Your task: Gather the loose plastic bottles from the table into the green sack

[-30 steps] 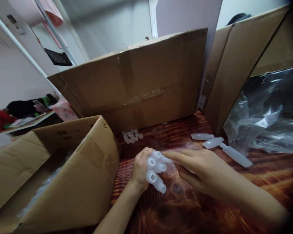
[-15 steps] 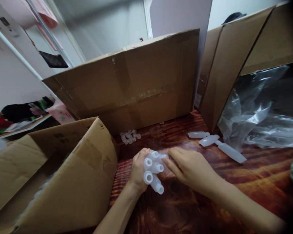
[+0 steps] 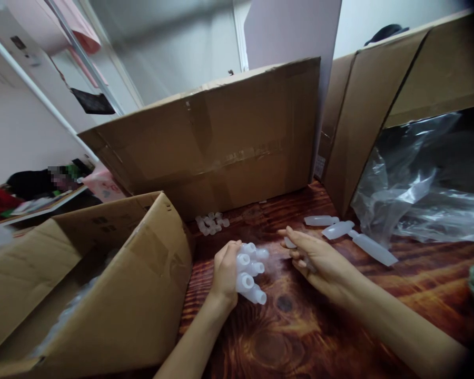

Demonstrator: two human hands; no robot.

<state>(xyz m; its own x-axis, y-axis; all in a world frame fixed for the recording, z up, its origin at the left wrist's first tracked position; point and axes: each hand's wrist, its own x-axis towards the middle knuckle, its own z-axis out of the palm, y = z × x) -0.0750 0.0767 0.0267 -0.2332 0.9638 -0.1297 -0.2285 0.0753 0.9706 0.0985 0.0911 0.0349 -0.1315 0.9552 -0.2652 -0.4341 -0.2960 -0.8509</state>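
So the wooden table [image 3: 339, 326] was boxed in pretty tight: a big cardboard box [image 3: 221, 142] stood right behind the hands, an open carton [image 3: 114, 295] sat to the left of them, and another tall box [image 3: 363, 116] with crinkly clear plastic film [image 3: 418, 189] spilling out was off to the right. A little pile of white caps [image 3: 212, 222] sat against the foot of the big box. Three loose bottles [image 3: 347, 231] lay near the film, just past the right hand.

No readable writing anywhere, only old tape on the big box.

The left hand [image 3: 226, 271] was curled shut around a bunch of small translucent bottles [image 3: 249, 271], necks pointing right, just above the table in front of the carton's corner. The right hand [image 3: 319, 260] was loosely curled with one small bottle [image 3: 289, 242] at its fingertips.

Compared with half a second earlier, the right hand had pulled away from the bunch, leaving a clear gap.
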